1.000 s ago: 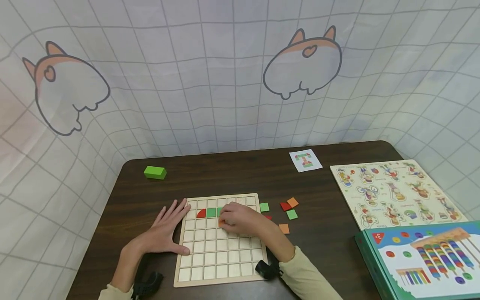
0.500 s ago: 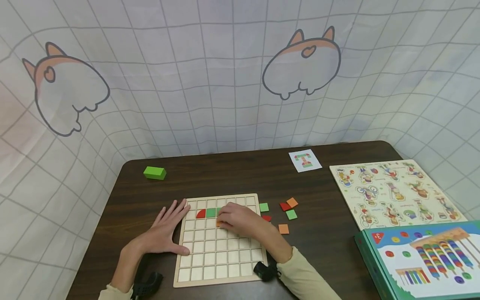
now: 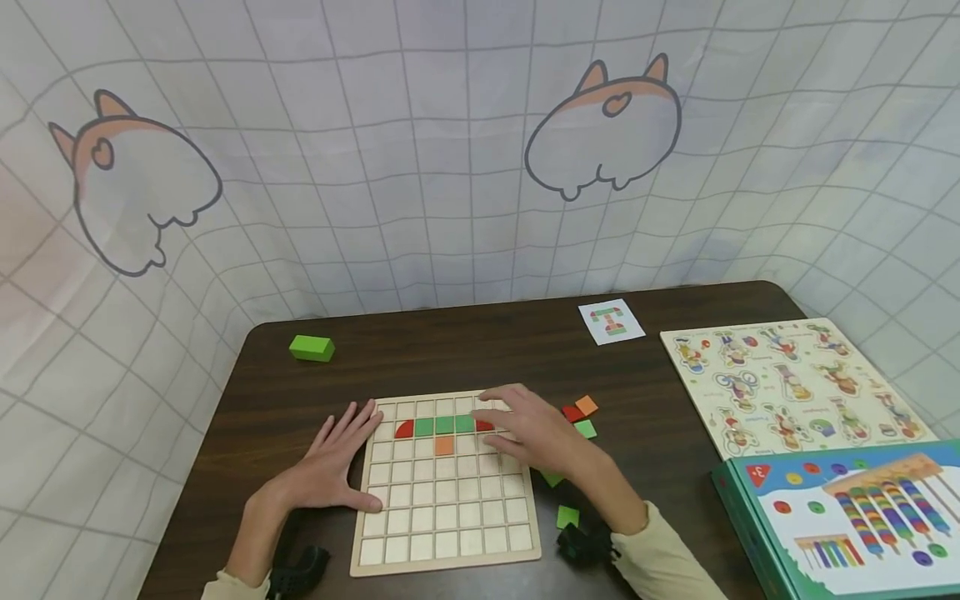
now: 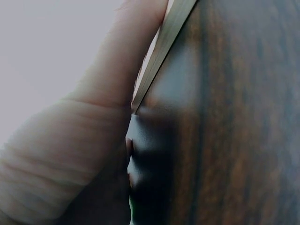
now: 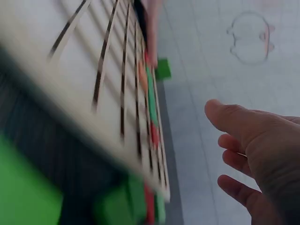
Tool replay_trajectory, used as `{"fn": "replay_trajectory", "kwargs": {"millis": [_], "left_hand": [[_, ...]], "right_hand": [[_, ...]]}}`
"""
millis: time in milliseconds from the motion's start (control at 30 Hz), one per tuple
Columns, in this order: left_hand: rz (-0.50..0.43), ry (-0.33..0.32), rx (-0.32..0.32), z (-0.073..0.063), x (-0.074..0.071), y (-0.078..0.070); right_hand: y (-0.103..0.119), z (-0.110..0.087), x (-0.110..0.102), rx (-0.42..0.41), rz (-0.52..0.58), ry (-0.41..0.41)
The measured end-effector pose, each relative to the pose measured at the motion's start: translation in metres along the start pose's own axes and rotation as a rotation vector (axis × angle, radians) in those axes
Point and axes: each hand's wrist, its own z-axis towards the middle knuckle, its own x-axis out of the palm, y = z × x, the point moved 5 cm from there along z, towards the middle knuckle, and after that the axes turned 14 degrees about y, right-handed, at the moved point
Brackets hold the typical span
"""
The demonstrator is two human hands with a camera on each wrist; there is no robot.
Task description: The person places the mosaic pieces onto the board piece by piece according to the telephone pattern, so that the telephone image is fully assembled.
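Note:
A wooden grid board [image 3: 420,546] lies on the dark table. My left hand [image 3: 322,471] is spread over its left edge, thumb reaching onto the frame. In one row sit a red quarter-round tile [image 3: 405,429], three green square tiles [image 3: 444,427] and a red tile [image 3: 484,426] partly covered by my right fingers. Below the middle green one lies an orange square tile [image 3: 444,446]. My right hand [image 3: 536,429] hovers over the board's upper right part, fingers apart. In the right wrist view, the right hand's thumb and fingers [image 5: 234,119] hold nothing.
Loose tiles, including an orange one [image 3: 587,406] and a green one [image 3: 567,517], lie right of the board. Farther back are a printed pattern card [image 3: 611,322] and a green block [image 3: 311,348]. A picture puzzle board [image 3: 750,429] and a toy box [image 3: 817,542] occupy the right side.
My right hand has let go of the orange tile, which now lies in the grid, and has moved right with its fingers spread. My left hand stays on the board's edge.

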Motion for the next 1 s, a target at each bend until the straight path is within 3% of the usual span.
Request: {"fn": "replay_trajectory", "kwargs": {"millis": [100, 200, 300, 367, 700, 1000], "left_hand": [[0.011, -0.002, -0.005, 0.0, 0.0, 0.001], [0.015, 0.0, -0.009, -0.001, 0.001, 0.003], [0.014, 0.005, -0.01, 0.0, 0.002, 0.004], [0.013, 0.005, -0.009, 0.0, 0.002, 0.004], [0.018, 0.0, -0.014, 0.001, 0.001, 0.001], [0.013, -0.003, -0.005, 0.0, 0.001, 0.0]], "right_hand": [[-0.026, -0.026, -0.004, 0.071, 0.028, -0.018], [-0.052, -0.047, -0.005, 0.192, 0.142, 0.023], [-0.072, -0.061, -0.006, 0.321, 0.248, 0.065], [-0.08, -0.065, -0.008, 0.36, 0.292, 0.072], [-0.102, -0.077, -0.006, 0.357, 0.343, 0.094], [-0.113, -0.084, 0.001, 0.272, 0.356, 0.102]]}}
